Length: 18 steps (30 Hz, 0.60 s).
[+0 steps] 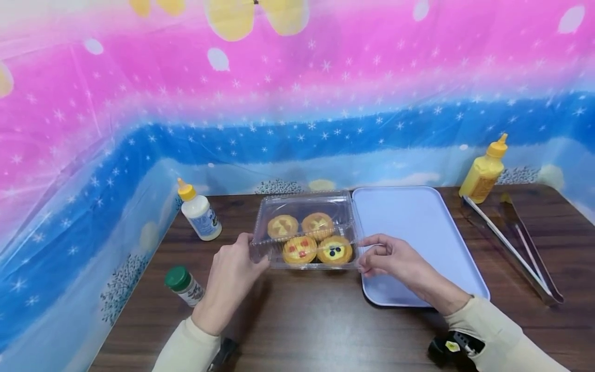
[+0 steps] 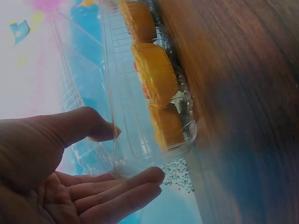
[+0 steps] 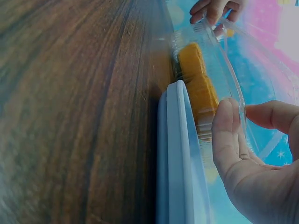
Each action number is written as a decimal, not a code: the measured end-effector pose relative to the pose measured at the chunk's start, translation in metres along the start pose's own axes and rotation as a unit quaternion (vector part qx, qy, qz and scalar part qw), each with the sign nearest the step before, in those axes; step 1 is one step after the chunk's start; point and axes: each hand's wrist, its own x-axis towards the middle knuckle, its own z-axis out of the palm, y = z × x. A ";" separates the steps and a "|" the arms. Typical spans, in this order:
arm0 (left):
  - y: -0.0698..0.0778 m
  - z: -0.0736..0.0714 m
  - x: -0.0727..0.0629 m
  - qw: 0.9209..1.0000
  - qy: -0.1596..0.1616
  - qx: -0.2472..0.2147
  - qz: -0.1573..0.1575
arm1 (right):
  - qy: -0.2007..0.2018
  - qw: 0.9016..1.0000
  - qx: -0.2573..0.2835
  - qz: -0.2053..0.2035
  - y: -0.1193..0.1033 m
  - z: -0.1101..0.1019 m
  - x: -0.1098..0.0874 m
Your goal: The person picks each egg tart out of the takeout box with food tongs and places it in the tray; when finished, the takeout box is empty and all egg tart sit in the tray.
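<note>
A clear plastic clamshell box (image 1: 304, 202) holds several round tarts (image 1: 299, 251), two with red or dark dots on top. Its hinged lid slants above the base, partly raised. At the left front corner, my left hand (image 1: 231, 266) pinches the plastic edge; the left wrist view shows the thumb (image 2: 100, 127) on one side of it and fingers on the other. My right hand (image 1: 395, 258) grips the right edge. In the right wrist view that rim sits between thumb (image 3: 271, 114) and fingertips. The right forearm crosses over a pale lavender tray (image 1: 400, 217).
To the left stand a white squeeze bottle (image 1: 201, 214) with a yellow cap and a green-lidded shaker (image 1: 183, 284). A yellow squeeze bottle (image 1: 483, 173) and metal tongs (image 1: 516, 248) are on the right. Printed cloth (image 1: 297, 113) hangs behind the brown table (image 1: 316, 320).
</note>
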 end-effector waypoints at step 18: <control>-0.001 -0.001 -0.001 1.000 -0.016 0.014 0.012 | -0.009 1.000 0.006 0.005 0.002 -0.002 0.001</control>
